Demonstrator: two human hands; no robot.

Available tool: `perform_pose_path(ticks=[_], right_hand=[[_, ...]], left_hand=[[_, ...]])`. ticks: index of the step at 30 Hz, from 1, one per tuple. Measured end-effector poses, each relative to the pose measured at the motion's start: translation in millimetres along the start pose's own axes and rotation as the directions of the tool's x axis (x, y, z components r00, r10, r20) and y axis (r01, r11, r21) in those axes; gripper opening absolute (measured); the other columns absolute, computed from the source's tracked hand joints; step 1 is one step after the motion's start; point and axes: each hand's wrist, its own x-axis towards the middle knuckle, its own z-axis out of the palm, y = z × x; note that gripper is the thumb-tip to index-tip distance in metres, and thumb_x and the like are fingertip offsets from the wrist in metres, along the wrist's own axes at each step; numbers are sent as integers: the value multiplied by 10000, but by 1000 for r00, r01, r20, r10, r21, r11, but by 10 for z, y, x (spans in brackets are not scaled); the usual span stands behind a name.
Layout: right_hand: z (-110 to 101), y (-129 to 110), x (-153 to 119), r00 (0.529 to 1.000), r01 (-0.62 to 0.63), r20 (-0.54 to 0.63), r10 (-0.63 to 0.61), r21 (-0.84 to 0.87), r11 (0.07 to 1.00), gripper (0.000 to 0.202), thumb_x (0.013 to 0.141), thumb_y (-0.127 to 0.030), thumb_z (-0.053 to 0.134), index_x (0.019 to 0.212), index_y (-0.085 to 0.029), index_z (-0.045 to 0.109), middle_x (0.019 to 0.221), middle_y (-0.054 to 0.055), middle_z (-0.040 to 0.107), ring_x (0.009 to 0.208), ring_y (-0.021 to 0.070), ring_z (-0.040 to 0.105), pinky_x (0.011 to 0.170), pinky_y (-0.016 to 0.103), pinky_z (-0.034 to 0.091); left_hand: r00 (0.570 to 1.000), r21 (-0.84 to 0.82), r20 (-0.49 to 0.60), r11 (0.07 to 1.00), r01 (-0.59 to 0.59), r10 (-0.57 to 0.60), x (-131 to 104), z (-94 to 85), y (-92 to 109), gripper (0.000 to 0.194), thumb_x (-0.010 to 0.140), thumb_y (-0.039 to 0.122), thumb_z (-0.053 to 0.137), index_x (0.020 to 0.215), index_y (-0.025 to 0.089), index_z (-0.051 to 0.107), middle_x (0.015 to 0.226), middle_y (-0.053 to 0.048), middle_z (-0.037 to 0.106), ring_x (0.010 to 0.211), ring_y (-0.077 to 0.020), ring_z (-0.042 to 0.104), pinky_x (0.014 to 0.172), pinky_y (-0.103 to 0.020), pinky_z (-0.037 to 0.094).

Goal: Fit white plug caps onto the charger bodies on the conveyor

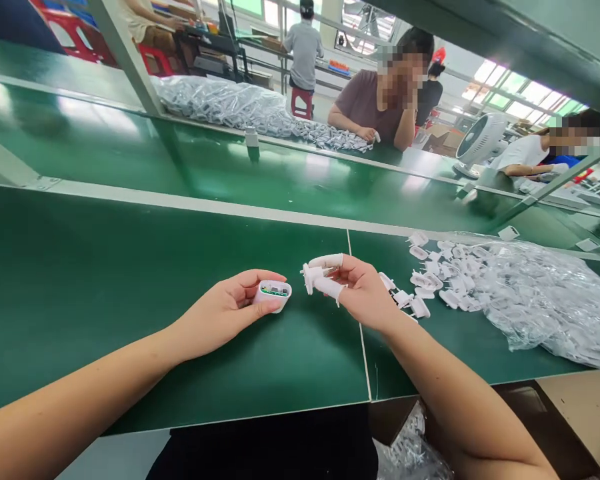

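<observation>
Near the middle of the green table, my left hand (235,301) is closed round a white oval housing (274,297). Its open end faces up and shows a green circuit board inside. To the right, my right hand (357,287), with white covers on thumb and index finger, pinches a white plug piece (311,278) with metal pins. A small gap separates the plug piece from the housing. Loose white plug pieces (450,270) lie beyond my right hand, beside a clear plastic bag (555,300) full of similar parts.
A pale rail (205,208) divides my green table (105,267) from the conveyor surface (180,160). Behind it lies a long bag of parts (230,103). A person (365,100) sits opposite, with a white fan (483,140) to the right. Below the table edge is a box with bagged parts (413,443).
</observation>
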Motion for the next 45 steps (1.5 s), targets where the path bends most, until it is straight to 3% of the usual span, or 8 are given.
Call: perform_pose_path(ticks=[4, 7, 12, 22, 31, 36, 41, 45], right_hand=[[141, 5, 21, 994, -48, 100, 45, 25, 999, 381, 788, -385, 960, 1128, -256, 844, 984, 34, 850, 826, 191, 790, 772, 365, 670], [226, 154, 44, 999, 35, 19, -35, 21, 999, 360, 800, -403, 955, 1113, -263, 844, 1080, 51, 865, 949, 214, 804, 898, 407, 687], [263, 339, -68, 989, 140, -19, -147, -207, 968, 287, 912, -377, 868, 1184, -286, 864, 1044, 42, 837, 815, 174, 749, 777, 351, 664], [230, 289, -217, 847, 512, 182, -499, -531, 675, 308, 1031, -160, 739, 1301, -278, 825, 968, 55, 815, 859, 201, 749, 742, 346, 627], [264, 321, -235, 856, 502, 192, -479, -527, 686, 261, 1057, -198, 734, 1293, -278, 810, 887, 33, 765, 868, 203, 749, 761, 344, 640], [307, 341, -261, 890, 434, 138, -434, -551, 713, 267, 1014, -166, 720, 1227, -287, 826, 912, 45, 788, 810, 201, 743, 706, 346, 634], [364, 340, -310, 872, 450, 103, -478, -551, 703, 331, 955, -81, 706, 1197, -275, 822, 859, 33, 767, 727, 186, 712, 632, 327, 599], [421, 346, -336, 873, 435, 76, -483, -571, 696, 299, 972, -100, 687, 1167, -279, 827, 844, 36, 762, 702, 186, 714, 616, 333, 605]], left_hand=[[999, -19, -44, 1000, 0, -1, -27, 31, -103, 658, 838, 736, 914, 1311, 300, 773, 1145, -72, 861, 1034, -287, 815, 911, -372, 686], [1000, 9, -26, 1000, -4, 5, -42, 48, -102, 586, 861, 743, 884, 1234, 298, 808, 1099, -62, 864, 1000, -283, 812, 921, -368, 677], [1000, 81, -31, 997, -2, 4, -48, 24, -170, 551, 865, 739, 869, 1235, 332, 842, 1093, -51, 874, 967, -308, 814, 939, -398, 683], [988, 104, -6, 983, -154, 155, -68, 74, -239, 381, 932, 655, 847, 1213, 398, 878, 1088, -16, 888, 873, -289, 800, 902, -380, 696], [965, 136, -2, 956, -261, 263, -92, 88, -294, 271, 982, 544, 832, 1214, 413, 882, 1119, -13, 872, 923, -279, 791, 841, -343, 660], [921, 187, 9, 904, -384, 389, -112, 95, -267, 262, 1032, 434, 809, 1287, 411, 866, 1071, -7, 855, 904, -249, 759, 803, -316, 622], [884, 245, 28, 854, -459, 467, -160, 106, -164, 269, 1058, 348, 762, 1309, 346, 859, 986, -36, 845, 796, -233, 726, 620, -294, 576], [840, 309, 29, 794, -523, 542, -170, 135, -120, 274, 1086, 309, 709, 1329, 331, 835, 984, -45, 861, 778, -244, 752, 690, -347, 616]])
